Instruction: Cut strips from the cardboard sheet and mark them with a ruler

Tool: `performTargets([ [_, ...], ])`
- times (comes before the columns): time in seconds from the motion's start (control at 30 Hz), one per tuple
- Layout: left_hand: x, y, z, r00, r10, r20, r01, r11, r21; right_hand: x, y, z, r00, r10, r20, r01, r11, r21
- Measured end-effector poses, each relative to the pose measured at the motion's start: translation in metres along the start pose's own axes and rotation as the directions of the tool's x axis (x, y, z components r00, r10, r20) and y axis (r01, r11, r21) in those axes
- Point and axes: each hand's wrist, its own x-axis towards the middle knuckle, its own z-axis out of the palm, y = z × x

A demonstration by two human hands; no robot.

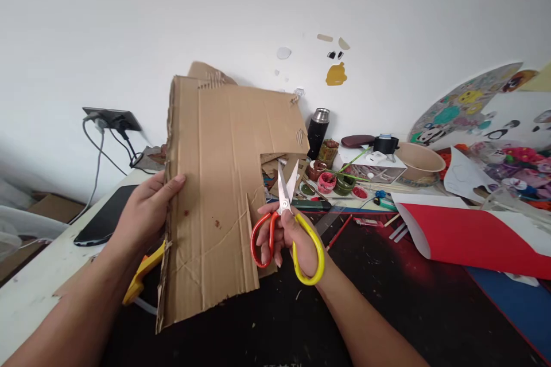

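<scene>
A large piece of brown corrugated cardboard (215,183) stands upright in front of me, with a notch missing on its right side. My left hand (148,203) grips its left edge, thumb on the near face and the other fingers hidden behind. In my right hand (293,238) is a pair of scissors (284,204) with one red and one yellow handle. Their blades are parted and point up, in front of the notch. My thumb goes through the yellow loop, and fingers curl about the red one. A short slit shows in the cardboard just left of the scissors.
Paint jars (327,182), a black thermos (318,132) and a beige bowl (419,160) stand along the wall. Red paper (477,241) lies at the right. A yellow-handled tool (144,275) lies behind the cardboard, near a black tablet-like device (105,218). A power strip (112,118) is at the left wall.
</scene>
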Motion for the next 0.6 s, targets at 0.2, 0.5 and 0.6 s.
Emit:
performTargets([
  [0.2, 0.001, 0.002, -0.009, 0.994, 0.093, -0.054, -0.092, 0.996, 0.011, -0.004, 0.0, 0.003, 0.999, 0.026, 0.043, -0.023, 0.998, -0.053],
  [0.5, 0.006, 0.006, -0.012, 0.987, 0.076, -0.141, -0.085, 0.995, -0.057, -0.005, 0.0, 0.008, 0.997, 0.073, 0.011, -0.069, 0.975, -0.212],
  [0.6, 0.001, 0.009, -0.005, 0.99, 0.033, -0.14, -0.044, 0.996, -0.077, -0.006, 0.001, 0.009, 0.998, 0.064, 0.011, -0.057, 0.94, -0.338],
])
